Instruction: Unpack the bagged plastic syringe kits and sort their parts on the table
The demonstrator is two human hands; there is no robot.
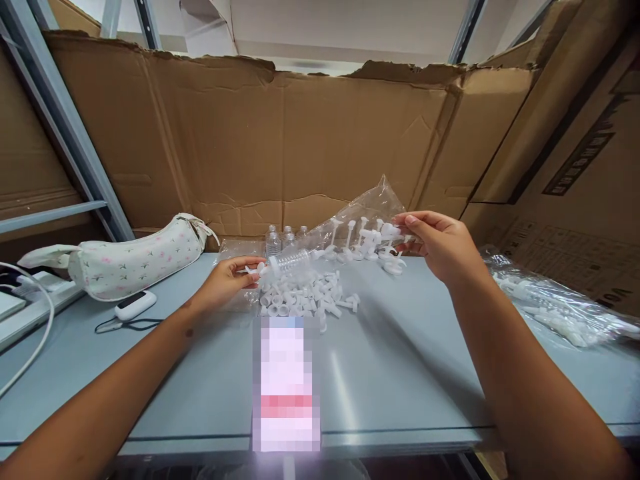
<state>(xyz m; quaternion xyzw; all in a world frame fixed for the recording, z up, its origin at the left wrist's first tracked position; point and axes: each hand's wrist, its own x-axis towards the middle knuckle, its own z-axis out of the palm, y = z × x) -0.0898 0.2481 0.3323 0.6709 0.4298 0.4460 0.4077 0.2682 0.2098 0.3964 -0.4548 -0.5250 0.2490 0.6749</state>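
Observation:
My left hand is closed in a pinch on a small white plastic piece at the end of a clear ribbed bottle lying on its side. Below that bottle lies a heap of small white plastic caps. Over to the right, my right hand has its thumb and fingers closed at the edge of a group of white pump heads with thin stems. It appears to pinch one of them, though the fingers partly hide it. A clear plastic bag spreads behind and around the pump heads.
Several clear bottles stand at the cardboard wall. Left are a patterned fabric pouch, a small white device with a cord and a power strip. A blurred-out phone is at the front edge; a bag of white parts lies right.

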